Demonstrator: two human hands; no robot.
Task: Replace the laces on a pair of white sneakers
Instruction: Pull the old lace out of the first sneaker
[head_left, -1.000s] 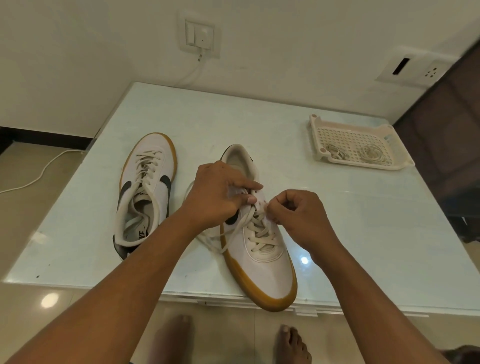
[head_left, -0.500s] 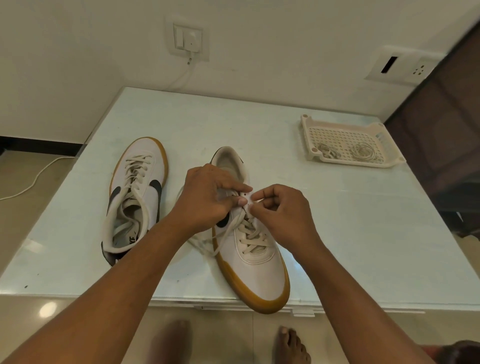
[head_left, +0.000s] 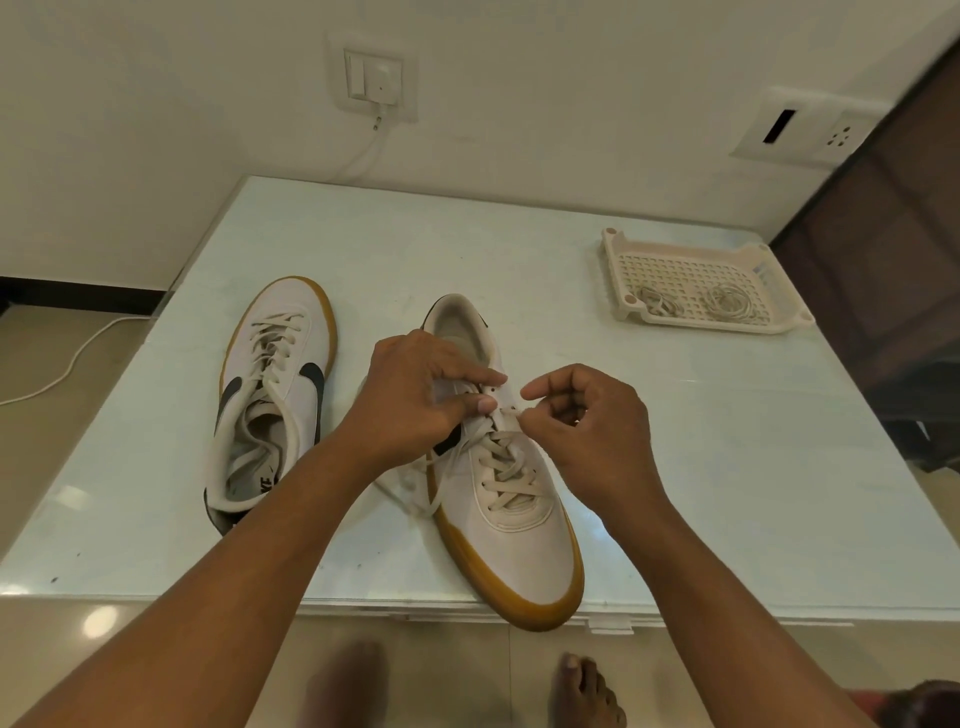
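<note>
White sneakers on a pale glass tabletop (head_left: 701, 467), seen from the head camera. The nearer sneaker (head_left: 511, 525), white with a gum-coloured sole, lies at the middle of the front edge, with its toe overhanging that edge and its heel toward the centre. Its cream lace (head_left: 501, 460) is crossed through the lower eyelets, and loose lengths trail onto the tabletop on the shoe's left side. The left hand (head_left: 415, 397) is curled over the shoe's collar and grips the upper at the top eyelets, the index finger stretched across the tongue and the thumb pressed beside the lace. The right hand (head_left: 589, 434) is loosely curled with the index finger lifted; its thumb tip meets a short end of the lace at the top eyelets, but whether that end is actually pinched cannot be told. The second sneaker (head_left: 275, 384) — fully laced, with a dark swoosh — lies near the left edge, toe toward the far edge. A perforated plastic tray (head_left: 615, 270) stands at the far right corner and holds two coiled spare laces (head_left: 727, 304). Two bare feet (head_left: 584, 691) show on the floor below the front edge.
</note>
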